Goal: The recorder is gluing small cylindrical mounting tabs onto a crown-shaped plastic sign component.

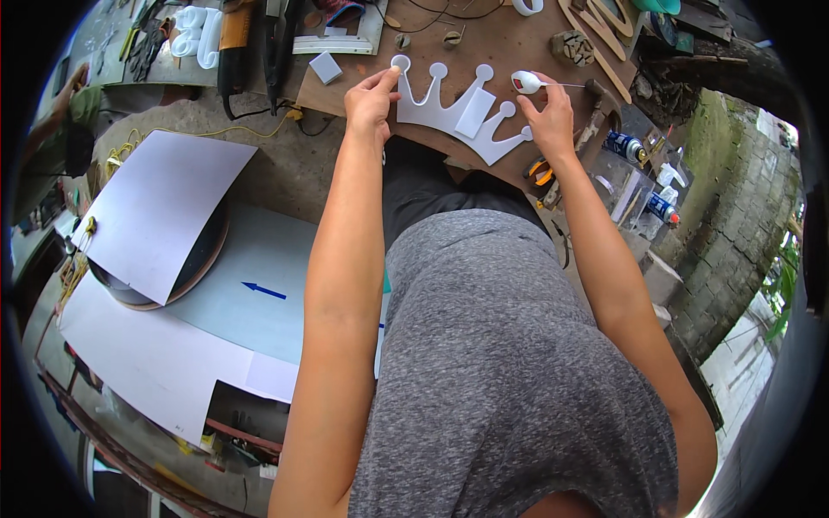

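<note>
A white crown-shaped cutout with round-tipped points lies on the brown worktable. My left hand pinches the ball at its leftmost point between thumb and fingers. Across the crown's right half rests a small white rectangular piece. Beside the crown's right end, my right hand grips a small white bottle with a red mark and a thin nozzle pointing right. Part of the bottle is hidden by my fingers.
A white block sits left of the crown. Orange-handled pliers and a hammer lie right, near spray cans. Wooden strips lie at the back right. Large white sheets stand at left; another person's arm shows far left.
</note>
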`<state>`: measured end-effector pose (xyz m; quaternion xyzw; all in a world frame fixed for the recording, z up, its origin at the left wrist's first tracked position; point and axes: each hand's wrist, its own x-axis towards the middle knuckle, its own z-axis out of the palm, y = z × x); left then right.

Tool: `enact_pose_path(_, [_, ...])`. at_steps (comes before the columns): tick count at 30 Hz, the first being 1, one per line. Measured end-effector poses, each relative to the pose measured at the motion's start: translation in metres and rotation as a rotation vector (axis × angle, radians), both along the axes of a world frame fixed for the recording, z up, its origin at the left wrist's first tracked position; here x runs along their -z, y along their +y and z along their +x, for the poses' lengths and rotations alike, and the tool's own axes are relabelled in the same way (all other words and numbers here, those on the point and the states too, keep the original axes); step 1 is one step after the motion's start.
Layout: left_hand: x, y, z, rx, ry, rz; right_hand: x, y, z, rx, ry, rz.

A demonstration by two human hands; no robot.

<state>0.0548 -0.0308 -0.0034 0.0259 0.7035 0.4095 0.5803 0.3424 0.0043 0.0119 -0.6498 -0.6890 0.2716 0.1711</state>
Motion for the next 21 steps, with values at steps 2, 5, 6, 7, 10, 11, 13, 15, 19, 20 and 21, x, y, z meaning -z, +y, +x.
enact_pose_path(2, [0.001, 0.0, 0.0, -0.008, 0.024, 0.014, 0.006, 0.002, -0.001, 0.019, 0.059, 0.052])
enact_pose_path(5, [0.001, 0.0, 0.0, -0.006, 0.026, 0.018, 0.008, 0.008, -0.006, 0.068, 0.12, -0.001])
enact_pose_path(6, [0.001, 0.001, 0.0, 0.002, 0.01, 0.0, 0.005, 0.009, -0.009, 0.073, 0.108, -0.012])
enact_pose_path(7, [0.001, 0.001, 0.0, -0.003, 0.025, 0.028, 0.0, 0.011, -0.011, 0.044, 0.129, 0.02])
enact_pose_path(10, [0.001, 0.002, 0.0, -0.023, 0.024, 0.027, -0.028, 0.014, -0.022, -0.108, 0.135, 0.053])
enact_pose_path(11, [0.001, 0.003, -0.001, -0.031, 0.041, 0.043, -0.042, 0.011, -0.025, -0.158, 0.172, 0.114])
enact_pose_path(13, [0.002, 0.002, 0.0, -0.007, 0.034, 0.01, -0.071, -0.001, -0.03, -0.187, 0.401, -0.345])
enact_pose_path(15, [0.003, 0.002, -0.001, -0.013, 0.041, 0.021, -0.091, -0.009, -0.04, -0.223, 0.231, -0.48])
enact_pose_path(19, [0.003, 0.002, -0.001, -0.036, -0.006, 0.028, -0.111, -0.016, -0.061, -0.386, 0.16, -0.59])
enact_pose_path(20, [0.003, 0.002, -0.001, -0.047, 0.009, 0.042, -0.112, -0.017, -0.065, -0.393, 0.174, -0.628])
enact_pose_path(21, [0.003, 0.001, -0.001, -0.047, 0.012, 0.043, -0.112, -0.017, -0.069, -0.378, 0.157, -0.691])
